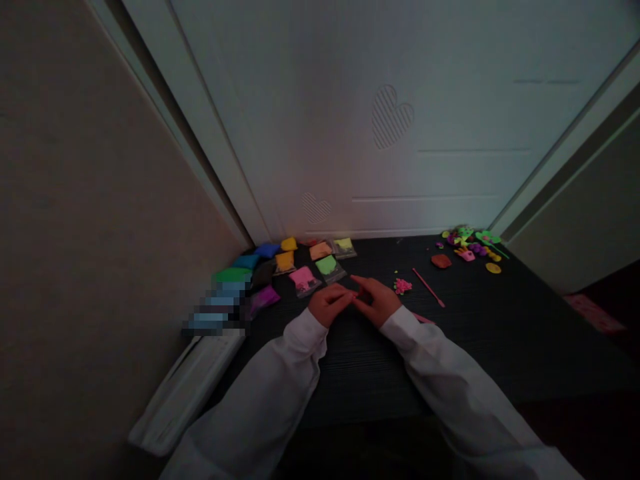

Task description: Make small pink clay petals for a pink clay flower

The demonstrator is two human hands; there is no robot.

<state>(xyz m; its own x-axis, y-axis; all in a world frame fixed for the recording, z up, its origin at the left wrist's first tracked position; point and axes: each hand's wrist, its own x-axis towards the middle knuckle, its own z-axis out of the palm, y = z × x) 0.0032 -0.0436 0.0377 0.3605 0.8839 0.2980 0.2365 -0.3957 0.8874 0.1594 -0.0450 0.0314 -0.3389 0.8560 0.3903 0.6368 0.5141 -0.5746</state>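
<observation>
Bunches the left hand nearly closed and half-curls the right hand, parting thumb from forefinger, over the middle of the desk. Shows a pink speck between them; cannot tell whether either grips it. Has pink bits near, toward the right edge.

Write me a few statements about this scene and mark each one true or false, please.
1. The fingertips of the left hand and right hand are close together. True.
2. The heap of small pink pieces lies to the left of both hands. False: it lies to the right of them.
3. A thin pink stick lies on the dark table, to the right of that heap. True.
4. The sleeves are black. False: they are whitish.
5. The pink packet lies to the left of the light green packet. True.
</observation>
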